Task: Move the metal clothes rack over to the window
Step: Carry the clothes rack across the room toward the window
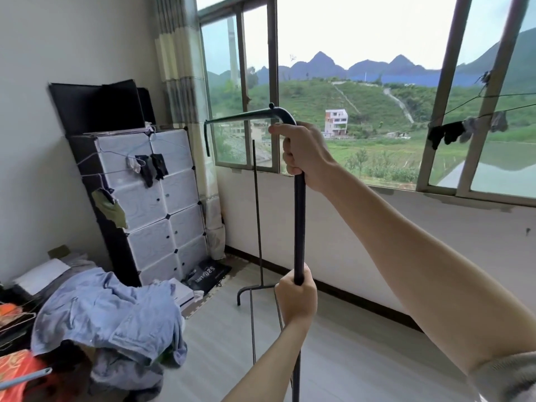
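Left hand (295, 300): nearest, fingers wrapped around the lower part of the near upright of the black metal clothes rack (299, 227). Right hand (301, 152): higher on the same upright, fingers (290, 158) curled tight just below the curved top corner. Rack: upright, its top bar extending left, far foot on the floor (333, 358), near the wall under the window (362, 91).

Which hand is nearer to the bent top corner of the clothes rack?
The right hand. It grips the upright pole of the clothes rack directly below the bent corner. The left hand grips the same pole much lower down.
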`<action>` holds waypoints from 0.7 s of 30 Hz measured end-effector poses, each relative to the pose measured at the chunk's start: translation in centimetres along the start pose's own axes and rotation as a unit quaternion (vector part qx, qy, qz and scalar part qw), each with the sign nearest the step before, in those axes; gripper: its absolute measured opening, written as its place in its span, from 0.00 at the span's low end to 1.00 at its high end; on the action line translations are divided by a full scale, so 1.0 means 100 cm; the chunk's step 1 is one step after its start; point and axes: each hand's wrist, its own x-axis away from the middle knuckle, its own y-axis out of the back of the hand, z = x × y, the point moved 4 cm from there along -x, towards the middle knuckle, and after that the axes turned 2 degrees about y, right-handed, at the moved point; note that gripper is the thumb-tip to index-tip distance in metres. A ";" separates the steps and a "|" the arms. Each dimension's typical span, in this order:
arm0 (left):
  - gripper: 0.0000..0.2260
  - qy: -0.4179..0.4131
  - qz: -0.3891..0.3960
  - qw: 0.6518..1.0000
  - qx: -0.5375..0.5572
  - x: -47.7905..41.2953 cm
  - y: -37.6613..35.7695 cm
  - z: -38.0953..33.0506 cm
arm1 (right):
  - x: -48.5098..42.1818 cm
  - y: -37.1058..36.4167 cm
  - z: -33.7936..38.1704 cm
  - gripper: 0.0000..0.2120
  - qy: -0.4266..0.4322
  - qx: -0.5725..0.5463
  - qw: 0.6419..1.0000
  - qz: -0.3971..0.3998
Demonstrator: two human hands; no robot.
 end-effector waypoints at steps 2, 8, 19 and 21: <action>0.25 -0.013 0.011 1.000 -0.001 -0.014 -0.023 0.002 | -0.019 0.015 -0.007 0.04 0.011 0.002 1.000 -0.016; 0.26 -0.029 0.022 0.999 0.011 -0.059 -0.072 -0.001 | -0.068 0.053 -0.020 0.10 0.047 0.029 0.997 -0.056; 0.25 -0.023 -0.003 1.000 -0.009 -0.106 -0.172 -0.006 | -0.140 0.143 -0.039 0.16 0.039 0.020 0.998 -0.042; 0.26 -0.026 -0.006 1.000 -0.010 -0.111 -0.201 -0.007 | -0.152 0.169 -0.040 0.16 0.034 0.017 0.999 -0.037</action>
